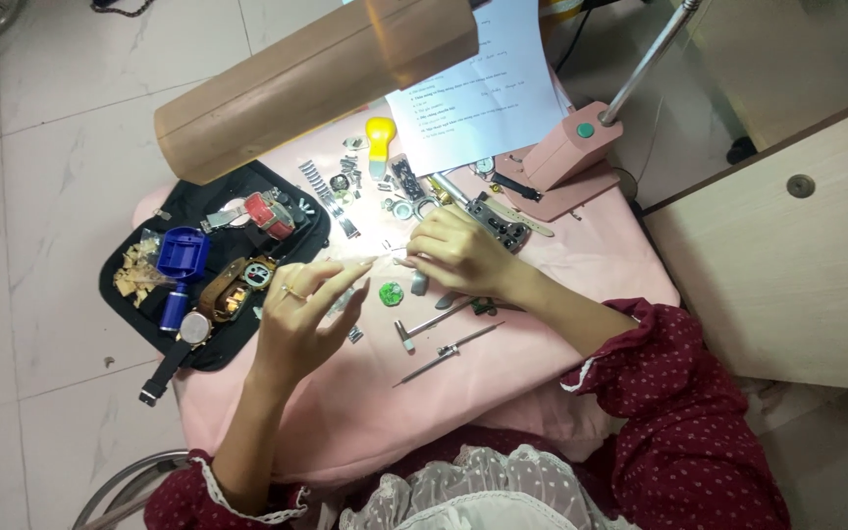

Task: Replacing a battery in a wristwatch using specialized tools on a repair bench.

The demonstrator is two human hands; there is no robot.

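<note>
Head view: at the centre of the frame, above the pink-covered worktop (365, 412), the left hand (296, 319) and the right hand (458, 253) pinch the two ends of a thin, pale, straight pin (382, 257), held nearly level between their fingertips. Both hands are narrowly closed on it. Just below lies a small green round part (391, 293). A black tray (210, 348) with watches sits left of centre; a pink lamp base (571, 147) stands at upper right.
</note>
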